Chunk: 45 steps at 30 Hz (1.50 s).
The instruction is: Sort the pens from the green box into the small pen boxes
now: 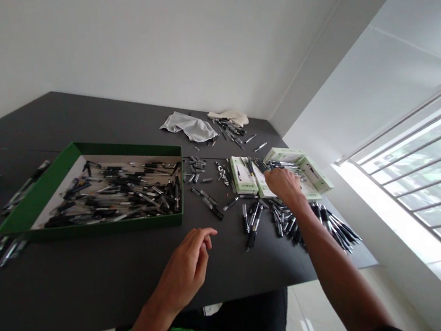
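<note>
You're pressing right hand point(282, 186) down over green-and-white pen boxes point(243, 176), fingers curled, grip unclear; left hand point(190, 264) hovering half open, empty, near table's front edge point(238, 285); loose pens point(278, 220) lying within easy reach, mid-table, right of green tray point(36, 194)

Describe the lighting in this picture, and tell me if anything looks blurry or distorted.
In the head view, daylight through the barred window burns out to white glare, the dark tabletop looks dim beside it, the pens in the green box look slightly soft, and the wide lens tilts the whole scene.
</note>
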{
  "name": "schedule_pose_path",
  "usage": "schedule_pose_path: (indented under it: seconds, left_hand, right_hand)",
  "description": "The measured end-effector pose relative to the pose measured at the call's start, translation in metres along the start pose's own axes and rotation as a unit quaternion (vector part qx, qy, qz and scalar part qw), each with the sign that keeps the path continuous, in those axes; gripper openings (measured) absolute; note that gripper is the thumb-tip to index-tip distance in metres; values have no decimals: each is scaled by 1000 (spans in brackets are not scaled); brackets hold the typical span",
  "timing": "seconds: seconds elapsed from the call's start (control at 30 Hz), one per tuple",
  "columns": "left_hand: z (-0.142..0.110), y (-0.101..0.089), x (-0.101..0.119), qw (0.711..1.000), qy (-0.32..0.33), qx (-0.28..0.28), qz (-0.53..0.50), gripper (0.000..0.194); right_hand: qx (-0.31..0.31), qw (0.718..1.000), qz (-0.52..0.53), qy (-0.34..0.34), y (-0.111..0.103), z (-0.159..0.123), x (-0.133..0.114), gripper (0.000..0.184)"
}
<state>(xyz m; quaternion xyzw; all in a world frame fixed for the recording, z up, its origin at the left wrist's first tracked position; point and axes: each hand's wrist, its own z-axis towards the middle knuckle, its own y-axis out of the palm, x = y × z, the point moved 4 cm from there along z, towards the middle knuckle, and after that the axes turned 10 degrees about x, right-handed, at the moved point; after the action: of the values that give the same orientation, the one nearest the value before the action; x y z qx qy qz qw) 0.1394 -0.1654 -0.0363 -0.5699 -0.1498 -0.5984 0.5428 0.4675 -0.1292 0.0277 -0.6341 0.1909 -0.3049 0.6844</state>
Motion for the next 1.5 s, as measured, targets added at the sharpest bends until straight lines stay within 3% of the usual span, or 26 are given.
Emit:
schedule_pose_path:
  seconds: [0.17, 0.5, 0.8, 1.07, 1.27, 1.5]
  left_hand:
    - [1, 0, 0, 1000, 2, 1, 4, 30]
    - [1, 1, 2, 1000, -1, -8, 8, 29]
    - [2, -2, 5, 1000, 0, -2, 2, 29]
    - [1, -1, 2, 1000, -2, -3, -1, 30]
    - [0, 0, 1, 1000, -7, -14, -1, 29]
    - [0, 1, 0, 1000, -3, -15, 1, 31]
  right_hand:
    - [19, 1000, 20, -13, 3, -1, 2, 64]
    - [6, 998, 22, -56, 14, 5, 9, 51]
    - [30, 998, 35, -37, 11, 29, 32, 39]
    - [33, 997, 50, -54, 26, 36, 21, 36]
    - [54, 995, 68, -52, 21, 36, 17, 38]
    - [45, 988, 112, -91, 15, 43, -18, 37]
